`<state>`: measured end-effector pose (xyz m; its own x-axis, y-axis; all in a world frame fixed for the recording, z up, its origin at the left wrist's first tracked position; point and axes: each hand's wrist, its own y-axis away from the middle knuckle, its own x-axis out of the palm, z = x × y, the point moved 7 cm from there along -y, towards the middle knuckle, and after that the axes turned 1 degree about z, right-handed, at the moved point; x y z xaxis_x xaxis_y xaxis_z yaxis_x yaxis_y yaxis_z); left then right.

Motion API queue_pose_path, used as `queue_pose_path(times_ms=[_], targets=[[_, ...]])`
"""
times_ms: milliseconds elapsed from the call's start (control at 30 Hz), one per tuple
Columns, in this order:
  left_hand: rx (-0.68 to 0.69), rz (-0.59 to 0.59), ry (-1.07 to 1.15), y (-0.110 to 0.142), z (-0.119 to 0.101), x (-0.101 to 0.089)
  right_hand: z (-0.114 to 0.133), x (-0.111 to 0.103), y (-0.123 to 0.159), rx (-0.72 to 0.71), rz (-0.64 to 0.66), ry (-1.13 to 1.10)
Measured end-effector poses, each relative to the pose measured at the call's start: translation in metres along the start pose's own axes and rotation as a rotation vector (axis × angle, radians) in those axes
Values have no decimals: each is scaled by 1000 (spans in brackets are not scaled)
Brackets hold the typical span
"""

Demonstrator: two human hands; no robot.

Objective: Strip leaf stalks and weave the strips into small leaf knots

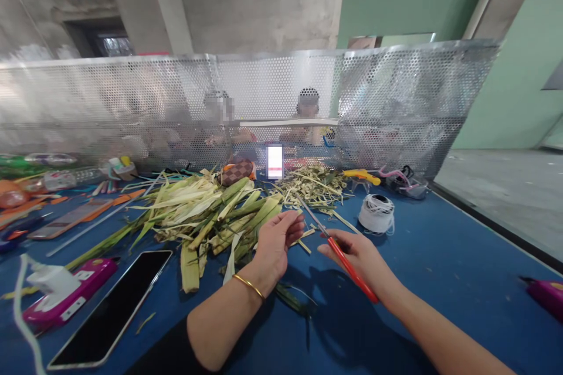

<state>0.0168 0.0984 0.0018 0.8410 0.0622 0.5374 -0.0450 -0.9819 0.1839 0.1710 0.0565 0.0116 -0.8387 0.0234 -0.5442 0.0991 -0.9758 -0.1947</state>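
My right hand (358, 258) is closed round red-handled scissors (338, 252) whose blades point up and left over the blue table (440, 258). My left hand (277, 240), with a gold bangle at the wrist, pinches something thin between thumb and fingers beside the scissor blades; I cannot make it out. Just left of it lies a heap of green and pale leaf strips (206, 211). Trimmed scraps (314, 184) lie farther back.
A spool of white thread (377, 212) stands right of the scissors. A black phone (114, 304) and a pink device (65, 296) lie at the near left, another phone (65, 220) farther left. A perforated metal screen (396, 99) fences the table's back; people sit behind it.
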Motion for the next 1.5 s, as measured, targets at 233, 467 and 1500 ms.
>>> queue_pose_path(times_ms=[233,467,1500], targets=[[2,-14,-8,1,-2,-1,-1,-14,2,-42,-106,47],[5,4,-37,3,0,1,-7,-19,-2,40,-169,135],[-24,209,-430,27,19,20,3,-5,0,-24,-103,-140]])
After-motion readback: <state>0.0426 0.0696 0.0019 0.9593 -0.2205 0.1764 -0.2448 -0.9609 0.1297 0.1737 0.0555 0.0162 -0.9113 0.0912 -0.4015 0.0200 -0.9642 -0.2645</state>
